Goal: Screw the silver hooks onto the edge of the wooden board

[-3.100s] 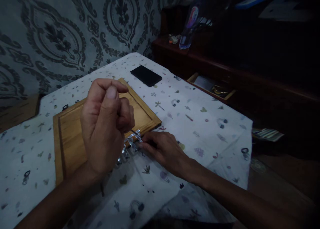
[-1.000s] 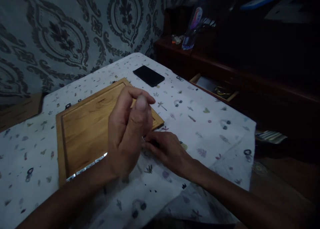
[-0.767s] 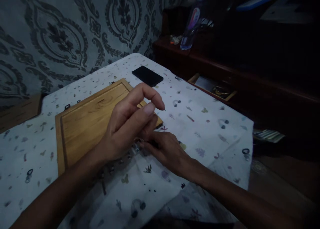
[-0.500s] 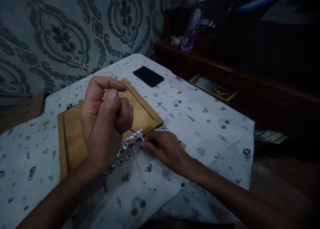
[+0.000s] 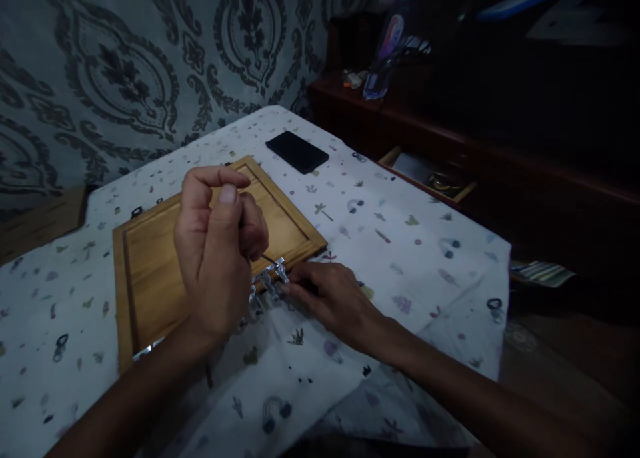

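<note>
My left hand (image 5: 217,245) clenches a thin rod (image 5: 269,261) toward the metal clip strip (image 5: 267,276) along the wooden board (image 5: 155,265)'s near edge; my right hand (image 5: 340,298) touches its right end, probably steadying; can't tell if pinching.

On my feed I see a smooth, grained honey-brown rectangular wooden panel (image 5: 285,218), shiny silver metal clips (image 5: 280,270) along its edge, a matt white patterned tablecloth (image 5: 395,271) beneath it.

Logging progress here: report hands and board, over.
Left hand: closed on thin rod. Right hand: at metal strip. Wooden board: flat, left arm blocking part.
</note>
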`<state>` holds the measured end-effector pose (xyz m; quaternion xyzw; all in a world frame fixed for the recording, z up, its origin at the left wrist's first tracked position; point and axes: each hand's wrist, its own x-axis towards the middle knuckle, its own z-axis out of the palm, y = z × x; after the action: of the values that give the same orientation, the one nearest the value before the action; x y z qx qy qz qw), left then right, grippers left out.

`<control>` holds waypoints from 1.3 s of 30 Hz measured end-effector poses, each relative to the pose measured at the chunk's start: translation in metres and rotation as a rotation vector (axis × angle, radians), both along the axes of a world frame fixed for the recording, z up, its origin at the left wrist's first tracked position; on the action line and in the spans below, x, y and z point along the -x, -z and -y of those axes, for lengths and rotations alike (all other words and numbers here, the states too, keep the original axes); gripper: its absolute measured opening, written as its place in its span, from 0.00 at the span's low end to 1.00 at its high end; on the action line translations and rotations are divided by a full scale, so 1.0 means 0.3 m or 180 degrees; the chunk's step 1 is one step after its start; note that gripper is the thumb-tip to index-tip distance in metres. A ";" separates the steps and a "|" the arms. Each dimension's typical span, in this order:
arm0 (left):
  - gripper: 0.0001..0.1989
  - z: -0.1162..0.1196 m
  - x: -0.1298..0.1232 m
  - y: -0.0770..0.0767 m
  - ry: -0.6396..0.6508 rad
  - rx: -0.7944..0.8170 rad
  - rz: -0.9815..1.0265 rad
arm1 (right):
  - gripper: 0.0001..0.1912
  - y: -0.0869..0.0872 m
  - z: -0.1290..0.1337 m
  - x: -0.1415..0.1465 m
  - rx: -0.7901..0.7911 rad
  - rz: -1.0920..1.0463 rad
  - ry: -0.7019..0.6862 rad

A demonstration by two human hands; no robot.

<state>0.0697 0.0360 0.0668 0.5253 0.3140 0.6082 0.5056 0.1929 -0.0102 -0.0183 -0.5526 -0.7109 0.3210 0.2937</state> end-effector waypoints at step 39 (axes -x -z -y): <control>0.09 -0.012 -0.021 0.024 0.0423 -0.0247 -0.0433 | 0.14 0.010 -0.004 0.001 0.0111 -0.0030 0.0057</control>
<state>0.0759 0.0396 0.0596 0.6043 0.2882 0.5479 0.5016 0.1925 -0.0088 -0.0213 -0.5624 -0.6989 0.3333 0.2902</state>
